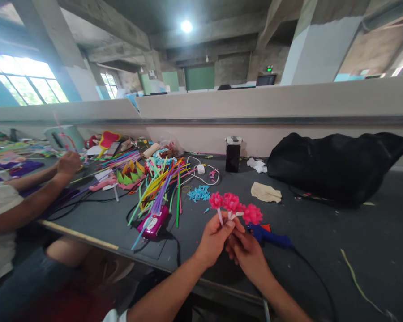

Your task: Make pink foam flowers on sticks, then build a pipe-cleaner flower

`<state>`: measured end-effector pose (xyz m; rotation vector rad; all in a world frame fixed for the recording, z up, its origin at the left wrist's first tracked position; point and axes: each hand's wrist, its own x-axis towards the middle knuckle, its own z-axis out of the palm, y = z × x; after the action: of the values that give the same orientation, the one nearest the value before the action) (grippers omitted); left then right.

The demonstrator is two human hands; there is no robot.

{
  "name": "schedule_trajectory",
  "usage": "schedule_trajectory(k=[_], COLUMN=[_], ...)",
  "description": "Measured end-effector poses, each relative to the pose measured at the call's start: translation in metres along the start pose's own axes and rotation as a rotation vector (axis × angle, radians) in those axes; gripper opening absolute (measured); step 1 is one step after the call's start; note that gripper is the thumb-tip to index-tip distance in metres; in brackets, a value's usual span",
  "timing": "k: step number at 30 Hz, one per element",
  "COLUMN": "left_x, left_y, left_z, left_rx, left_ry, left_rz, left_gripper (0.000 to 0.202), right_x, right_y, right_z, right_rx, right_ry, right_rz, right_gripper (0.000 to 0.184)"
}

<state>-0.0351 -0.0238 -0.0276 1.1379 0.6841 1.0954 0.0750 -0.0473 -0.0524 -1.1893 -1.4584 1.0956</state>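
Above the table's front part, my left hand (215, 238) is closed around the pale stems of several bright pink fluffy craft flowers (232, 202). Close against it, my right hand (247, 251) has its fingers pinched on the lower stems, partly hidden behind the left. One flower head leans out to the right. Just beyond my right hand lies a blue glue gun (273, 237) with an orange part and a dark cord. Short light-blue pieces (199, 193) are piled behind the flowers.
Left of my hands are colourful pipe cleaners (161, 183) and a magenta device (154, 222). A phone (233, 158), a beige cloth (266, 192) and a black bag (322, 165) stand or lie farther back. At far left, a co-worker's hands (69, 164) hold a pinkish piece.
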Motion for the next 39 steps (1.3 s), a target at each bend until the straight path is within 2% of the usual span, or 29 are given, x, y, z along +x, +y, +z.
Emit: schedule_trajectory(k=[10, 14, 17, 19, 22, 28, 32, 39], left_x=[0.0, 0.0, 0.0, 0.001, 0.001, 0.001, 0.001, 0.004], left_y=[0.002, -0.001, 0.001, 0.003, 0.007, 0.009, 0.01, 0.011], left_z=[0.0, 0.001, 0.003, 0.004, 0.003, 0.001, 0.001, -0.004], left_rx=[0.003, -0.021, -0.057, -0.057, -0.045, 0.035, 0.073, 0.124], left_ry=[-0.026, 0.014, 0.02, 0.014, 0.045, 0.106, 0.114, 0.197], left_rz=[-0.023, 0.008, 0.066, 0.099, 0.079, -0.022, -0.047, -0.015], left_gripper=[0.034, 0.032, 0.039, 0.044, 0.046, 0.043, 0.04, 0.035], right_x=[0.001, -0.001, -0.002, -0.001, 0.005, 0.011, 0.003, -0.027], right_y=[0.005, -0.001, -0.009, -0.013, -0.013, 0.01, 0.028, 0.049], right_z=[0.0, -0.001, -0.012, -0.03, -0.071, -0.156, -0.191, -0.237], right_rx=[-0.005, 0.027, 0.042, 0.024, -0.054, -0.426, -0.551, -0.707], right_ry=[0.015, 0.001, 0.049, 0.108, 0.263, 0.501, 0.552, 0.545], right_rz=[0.021, 0.057, 0.068, 0.074, 0.107, 0.167, 0.263, 0.404], right_gripper=[0.039, 0.036, 0.035, 0.037, 0.042, 0.045, 0.037, 0.032])
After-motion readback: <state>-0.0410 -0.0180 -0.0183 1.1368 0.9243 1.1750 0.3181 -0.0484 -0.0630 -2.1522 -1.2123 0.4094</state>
